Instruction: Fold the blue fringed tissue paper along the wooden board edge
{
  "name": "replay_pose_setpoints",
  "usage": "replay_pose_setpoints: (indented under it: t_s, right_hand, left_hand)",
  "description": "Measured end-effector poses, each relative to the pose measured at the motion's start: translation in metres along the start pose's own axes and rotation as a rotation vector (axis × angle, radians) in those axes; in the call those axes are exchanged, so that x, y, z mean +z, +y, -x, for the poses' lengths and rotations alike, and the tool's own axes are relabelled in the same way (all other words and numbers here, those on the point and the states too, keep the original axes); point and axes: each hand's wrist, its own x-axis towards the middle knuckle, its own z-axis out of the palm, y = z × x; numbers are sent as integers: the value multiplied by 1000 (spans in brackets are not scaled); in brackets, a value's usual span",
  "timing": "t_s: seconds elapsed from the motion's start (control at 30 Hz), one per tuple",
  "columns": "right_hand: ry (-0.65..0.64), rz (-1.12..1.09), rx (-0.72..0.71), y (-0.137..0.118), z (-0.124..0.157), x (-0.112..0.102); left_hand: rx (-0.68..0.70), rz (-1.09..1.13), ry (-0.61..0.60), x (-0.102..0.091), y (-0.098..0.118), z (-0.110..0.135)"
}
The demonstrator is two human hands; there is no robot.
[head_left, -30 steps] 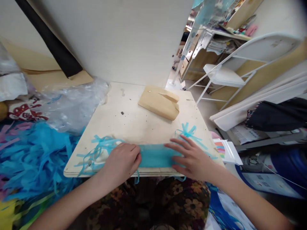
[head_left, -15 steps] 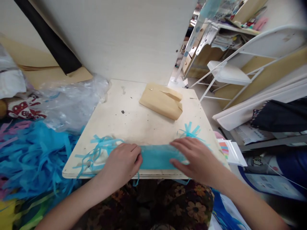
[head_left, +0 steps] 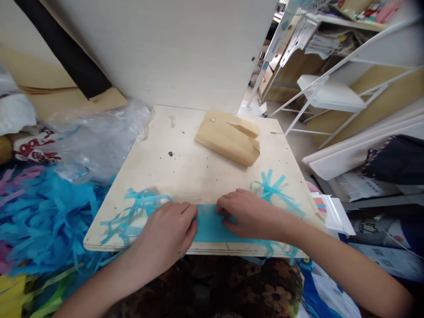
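Observation:
A strip of blue tissue paper (head_left: 207, 223) lies along the front edge of a small cream-coloured table (head_left: 185, 176), its two ends cut into thin fringe. My left hand (head_left: 172, 227) is closed on the strip left of its middle, with fringe spreading out beyond the wrist. On the right part of the strip rests my right hand (head_left: 243, 214), fingers curled in and thumb bent onto the paper. Between the hands a short flat piece of tissue shows. What lies under the palms is hidden.
A folded brown paper bag (head_left: 228, 139) lies at the table's back. Left are clear plastic wrap (head_left: 99, 137) and a heap of blue tissue fringe (head_left: 49, 216). A white board (head_left: 159, 53) stands behind the table. A white folding chair (head_left: 334, 95) is at right.
My right hand has slid left, closer to the left hand, and its fingers have curled onto the paper. More fringe shows at the right end. The camera view has shifted slightly.

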Motion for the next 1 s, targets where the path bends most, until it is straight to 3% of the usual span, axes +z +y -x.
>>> replay_pose_setpoints:
  t_s: [0.23, 0.4, 0.6, 0.87, 1.0]
  right_hand:
    - [-7, 24, 20, 6, -3, 2]
    - [9, 36, 15, 8, -3, 5]
    - [19, 15, 30, 5, -2, 3]
    - [74, -44, 18, 3, 7, 6]
    - [87, -32, 38, 2, 7, 9]
  left_hand:
    - [75, -120, -49, -13, 5, -16]
    - [127, -119, 18, -17, 3, -25]
    - [84, 31, -196, -15, 0, -36]
    - [97, 183, -291, -21, -1, -36]
    - [82, 151, -288, -18, -3, -40]
